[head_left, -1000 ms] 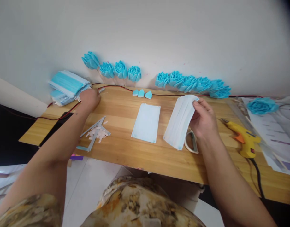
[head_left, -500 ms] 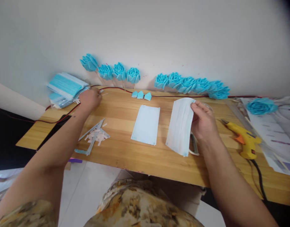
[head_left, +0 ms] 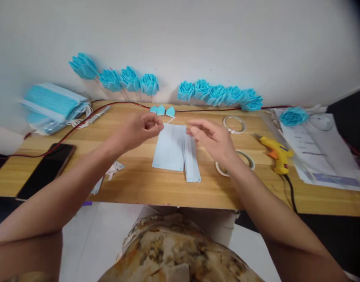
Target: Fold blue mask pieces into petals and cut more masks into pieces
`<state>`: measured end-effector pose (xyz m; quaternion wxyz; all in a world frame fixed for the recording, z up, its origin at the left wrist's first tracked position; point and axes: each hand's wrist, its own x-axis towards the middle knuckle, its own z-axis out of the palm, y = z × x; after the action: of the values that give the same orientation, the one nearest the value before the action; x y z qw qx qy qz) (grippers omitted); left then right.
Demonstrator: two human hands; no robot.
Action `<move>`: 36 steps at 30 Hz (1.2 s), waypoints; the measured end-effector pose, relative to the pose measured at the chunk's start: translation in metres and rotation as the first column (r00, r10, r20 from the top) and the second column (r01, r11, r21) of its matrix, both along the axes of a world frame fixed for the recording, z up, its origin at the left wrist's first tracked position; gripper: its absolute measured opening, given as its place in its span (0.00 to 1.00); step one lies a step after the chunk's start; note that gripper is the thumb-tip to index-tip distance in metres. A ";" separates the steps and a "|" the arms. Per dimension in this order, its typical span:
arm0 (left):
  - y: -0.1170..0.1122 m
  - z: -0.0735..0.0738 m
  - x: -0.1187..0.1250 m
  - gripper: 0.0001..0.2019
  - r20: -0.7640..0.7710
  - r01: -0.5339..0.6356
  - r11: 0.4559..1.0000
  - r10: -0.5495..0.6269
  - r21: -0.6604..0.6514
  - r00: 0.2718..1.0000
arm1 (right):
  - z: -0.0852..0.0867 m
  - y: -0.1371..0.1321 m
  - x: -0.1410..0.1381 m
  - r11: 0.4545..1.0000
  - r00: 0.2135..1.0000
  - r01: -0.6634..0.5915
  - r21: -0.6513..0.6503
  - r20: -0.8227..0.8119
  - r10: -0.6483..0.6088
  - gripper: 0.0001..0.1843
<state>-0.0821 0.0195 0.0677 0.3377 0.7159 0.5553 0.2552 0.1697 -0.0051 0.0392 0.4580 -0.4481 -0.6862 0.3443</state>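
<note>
My right hand (head_left: 212, 139) pinches the top end of a pale-blue mask sheet (head_left: 192, 162), which hangs narrow and seems folded or turned edge-on. Beside it, partly overlapped, a second pale sheet (head_left: 168, 150) lies flat on the wooden table. Over that flat sheet's upper left corner, my left hand (head_left: 146, 129) is closed in a pinch; a thin whitish bit shows at its fingertips, too blurred to name. Just behind the hands, several small blue cut pieces (head_left: 161, 111) sit in a row.
Blue mask-fabric flowers (head_left: 129, 78) lean on the wall. A mask stack (head_left: 52, 102) and a phone (head_left: 47, 168) are at left, scraps (head_left: 115, 168) under my left forearm. Two tape rolls (head_left: 234, 117) and a yellow glue gun (head_left: 278, 156) lie right, with papers (head_left: 312, 145) beyond.
My left hand has come from beside the mask stack to the middle. My right hand has carried its sheet left, next to the flat one. The view has shifted, uncovering the phone and tape rolls.
</note>
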 end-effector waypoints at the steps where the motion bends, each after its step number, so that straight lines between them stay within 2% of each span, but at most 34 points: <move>1: -0.007 0.003 0.014 0.10 0.071 0.071 0.997 -0.069 -0.024 0.995 | 0.004 -0.002 -0.006 0.996 0.997 -0.075 -0.044 0.000 0.075 0.12; 3: -0.016 0.004 0.034 0.08 0.146 0.165 0.986 -0.159 -0.036 0.977 | 0.010 -0.003 -0.014 0.995 0.996 -0.087 -0.045 -0.016 0.086 0.14; 6: -0.018 -0.002 0.046 0.07 0.165 0.203 0.979 -0.200 -0.004 0.966 | 0.013 -0.004 -0.016 1.000 1.000 -0.014 0.014 -0.010 0.014 0.20; 10: -0.019 -0.013 0.044 0.09 0.152 0.243 0.969 -0.236 -0.030 0.960 | 0.014 -0.005 -0.008 0.999 1.000 0.023 0.037 0.008 -0.023 0.22; 13: -0.023 -0.017 0.040 0.12 0.222 0.269 0.963 -0.261 -0.006 0.939 | 0.014 -0.002 0.000 1.000 1.000 0.010 0.006 0.007 -0.010 0.21; 17: -0.032 -0.013 0.037 0.13 0.262 0.286 0.958 -0.276 0.002 0.925 | 0.014 0.002 0.007 0.997 0.999 -0.031 -0.069 -0.023 0.030 0.23; 19: -0.036 -0.008 0.036 0.13 0.263 0.305 0.951 -0.284 -0.045 0.922 | 0.014 0.002 0.006 0.986 0.990 -0.089 -0.143 -0.117 0.072 0.25; 23: -0.040 -0.002 0.037 0.10 0.382 0.224 0.970 -0.173 -0.093 0.908 | 0.013 -0.002 0.003 0.913 0.908 -0.271 -0.306 -0.395 0.137 0.27; 26: -0.038 -0.004 0.039 0.10 0.427 0.146 0.984 -0.090 -0.101 0.900 | 0.013 -0.007 0.001 0.879 0.882 -0.361 -0.312 -0.420 0.213 0.33; 29: -0.037 -0.006 0.042 0.12 0.427 0.098 0.989 -0.042 -0.110 0.903 | 0.014 -0.008 -0.001 0.868 0.871 -0.392 -0.305 -0.426 0.243 0.37; 34: -0.040 -0.005 0.046 0.11 0.448 0.138 0.988 -0.090 -0.076 0.890 | 0.009 -0.008 -0.011 0.911 0.918 -0.271 -0.312 -0.368 0.147 0.23; 36: -0.041 -0.005 0.046 0.12 0.448 0.172 0.984 -0.132 -0.050 0.884 | 0.008 -0.009 -0.015 0.912 0.922 -0.251 -0.323 -0.366 0.123 0.22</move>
<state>-0.0360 -0.0215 0.0624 0.5055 0.6646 0.4168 0.3593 0.1546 -0.0144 0.0470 0.4420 -0.3906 -0.5619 0.5799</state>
